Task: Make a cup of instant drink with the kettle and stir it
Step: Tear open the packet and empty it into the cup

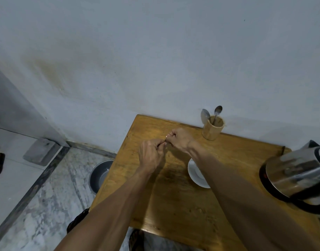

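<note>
Here both hands pinch something tiny above the bench, probably a drink sachet

The left hand and right hand have fingers pressed together on it; what it is I cannot tell. The cup sits half hidden under the right forearm, the kettle at the right edge. A sudden tear could scatter powder over the bench, or the forearm could knock the cup

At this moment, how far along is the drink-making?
Early. Set out so far: the kettle on its base, the white cup, and two spoons in their wooden holder. In hand: left hand and right hand pinch something small, too hidden to identify. Left: pouring and stirring.
</note>
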